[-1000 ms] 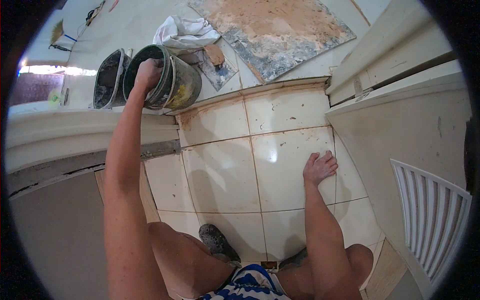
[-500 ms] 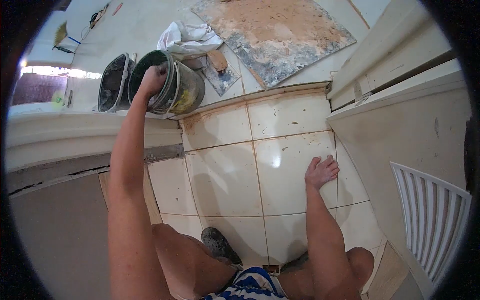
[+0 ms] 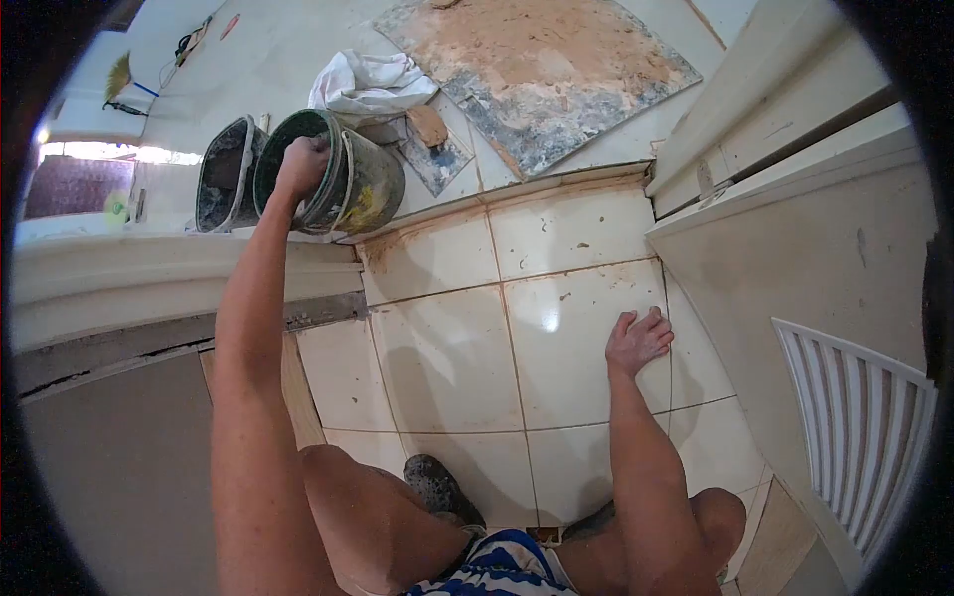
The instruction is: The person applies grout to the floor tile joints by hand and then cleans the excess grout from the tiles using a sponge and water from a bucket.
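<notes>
My left hand (image 3: 302, 169) reaches into the mouth of a green bucket (image 3: 374, 179). Its fingers look curled, but the bucket's inside and the hand itself hide whatever they hold. Yellow paint marks the bucket's side. Right beside it on the left is a dark, dirty container (image 3: 221, 179). Over the tiled floor (image 3: 447, 348), my right hand (image 3: 638, 341) hangs with fingers loosely bent and apart, holding nothing; whitish dust covers its fingertips.
Beyond a raised step lie a white cloth (image 3: 368, 81), a brownish block (image 3: 427, 126) on a stained tile piece (image 3: 440, 164), and a large board (image 3: 586, 119) covered with brown material. Door frames flank the opening; a white vent grille (image 3: 855, 427) is at right.
My left hand stays in the bucket's mouth, its wrist turned slightly. The whole view has shifted a little; my right hand holds its place.
</notes>
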A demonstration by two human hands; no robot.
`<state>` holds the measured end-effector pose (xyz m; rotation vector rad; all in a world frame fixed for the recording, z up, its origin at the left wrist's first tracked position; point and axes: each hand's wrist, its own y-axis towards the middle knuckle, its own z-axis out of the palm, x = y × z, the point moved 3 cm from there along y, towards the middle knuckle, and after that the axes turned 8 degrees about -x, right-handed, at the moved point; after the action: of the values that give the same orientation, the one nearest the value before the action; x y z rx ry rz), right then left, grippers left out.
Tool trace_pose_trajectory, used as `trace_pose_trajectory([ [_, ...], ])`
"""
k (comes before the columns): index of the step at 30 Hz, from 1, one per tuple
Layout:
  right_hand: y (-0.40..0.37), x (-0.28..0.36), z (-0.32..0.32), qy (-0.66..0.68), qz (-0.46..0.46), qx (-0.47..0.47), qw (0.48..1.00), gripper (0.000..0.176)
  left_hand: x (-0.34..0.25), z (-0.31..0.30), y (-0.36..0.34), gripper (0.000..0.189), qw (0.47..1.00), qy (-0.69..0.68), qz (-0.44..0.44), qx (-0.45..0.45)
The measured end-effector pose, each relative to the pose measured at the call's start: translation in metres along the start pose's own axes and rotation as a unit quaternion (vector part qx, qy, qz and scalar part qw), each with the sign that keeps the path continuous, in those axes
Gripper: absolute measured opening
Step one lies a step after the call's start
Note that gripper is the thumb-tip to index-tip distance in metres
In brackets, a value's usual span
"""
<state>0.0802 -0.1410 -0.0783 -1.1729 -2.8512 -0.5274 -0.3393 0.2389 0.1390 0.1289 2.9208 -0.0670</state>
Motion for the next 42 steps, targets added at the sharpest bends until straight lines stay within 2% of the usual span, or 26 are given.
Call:
trace_pose_trajectory([
  [4,0.001,0.001,0.001,-0.013,-0.002,-0.005,1.0,0.036,-0.007,-0.004,-0.009,0.03,0.999,-0.015,-0.025,-0.032],
  [6,0.001,0.002,0.002,-0.021,-0.001,-0.004,1.0,0.036,0.008,0.013,-0.005,0.03,0.994,-0.046,0.095,-0.016],
  [9,0.0,0.001,0.001,-0.028,0.002,0.006,1.0,0.036,0.0,0.004,0.002,0.03,0.999,-0.012,0.042,-0.021],
  [10,0.0,0.0,0.002,-0.028,-0.001,-0.006,1.0,0.036,-0.011,-0.001,-0.008,0.03,0.996,-0.037,0.053,-0.06],
  [11,0.001,0.002,0.001,-0.027,-0.005,-0.018,0.999,0.036,-0.017,-0.008,-0.01,0.03,0.996,-0.037,0.053,-0.06],
  [13,0.001,0.001,0.0,-0.018,-0.002,-0.013,1.0,0.037,-0.024,-0.019,-0.011,0.032,0.995,0.005,0.009,-0.1],
  [14,0.001,0.002,-0.001,-0.008,0.0,-0.007,1.0,0.038,-0.014,-0.014,-0.007,0.033,0.995,-0.016,-0.011,-0.101],
  [15,0.002,0.002,0.0,-0.01,-0.001,-0.005,1.0,0.038,-0.008,-0.009,-0.004,0.033,0.995,-0.016,-0.013,-0.099],
  [17,0.0,0.001,0.002,-0.006,-0.001,-0.015,1.0,0.039,0.007,0.005,-0.004,0.034,0.983,-0.113,0.049,-0.14],
  [18,-0.002,0.001,0.001,-0.01,-0.007,-0.006,1.0,0.039,0.013,0.017,-0.003,0.038,0.973,-0.214,0.073,-0.044],
  [19,-0.001,0.001,0.002,-0.006,-0.003,-0.004,1.0,0.039,0.023,0.023,-0.004,0.038,0.974,-0.214,0.065,-0.038],
  [21,-0.002,0.0,0.004,-0.007,-0.003,0.008,1.0,0.039,-0.003,0.008,-0.017,0.031,0.986,-0.109,0.129,-0.003],
  [23,-0.002,-0.001,0.006,0.001,0.001,-0.014,1.0,0.04,0.008,0.006,0.004,0.025,0.982,-0.074,0.17,-0.024],
  [24,-0.001,-0.001,0.005,-0.003,-0.004,-0.01,1.0,0.041,0.016,0.006,0.012,0.023,0.976,-0.057,0.188,-0.092],
  [25,-0.002,-0.002,0.004,-0.006,-0.007,-0.002,1.0,0.041,0.017,0.003,0.014,0.026,0.977,-0.026,0.189,-0.097],
  [27,-0.001,0.001,0.005,-0.012,0.0,0.001,1.0,0.042,0.013,0.0,0.008,0.031,0.987,-0.016,0.13,-0.098],
  [28,-0.002,-0.001,0.008,-0.016,-0.007,-0.012,1.0,0.042,0.021,0.001,0.011,0.036,0.984,-0.049,0.132,-0.105],
  [29,-0.002,0.0,0.008,-0.018,-0.009,-0.007,1.0,0.042,0.021,0.003,0.012,0.036,0.988,-0.018,0.118,-0.093],
  [31,-0.001,0.0,0.005,-0.002,-0.015,-0.026,1.0,0.042,0.02,-0.002,0.011,0.036,0.979,0.016,0.153,-0.13],
  [32,-0.001,-0.001,0.006,-0.003,-0.017,-0.024,1.0,0.042,0.005,-0.008,0.001,0.033,0.985,0.074,0.108,-0.115],
  [33,-0.001,-0.001,0.007,-0.005,-0.013,-0.023,1.0,0.043,0.025,0.0,0.01,0.033,0.985,0.075,0.105,-0.112],
  [36,-0.003,-0.002,0.01,-0.014,-0.012,-0.02,1.0,0.043,0.122,0.042,0.071,0.028,0.975,0.018,0.219,-0.003],
  [39,-0.003,-0.002,0.01,-0.029,-0.012,-0.017,0.999,0.043,0.099,0.032,0.062,0.029,0.962,0.086,0.26,-0.019],
  [42,-0.002,-0.001,0.01,-0.038,-0.012,-0.019,0.999,0.044,0.038,0.014,0.024,0.036,0.987,0.034,0.159,-0.015],
])
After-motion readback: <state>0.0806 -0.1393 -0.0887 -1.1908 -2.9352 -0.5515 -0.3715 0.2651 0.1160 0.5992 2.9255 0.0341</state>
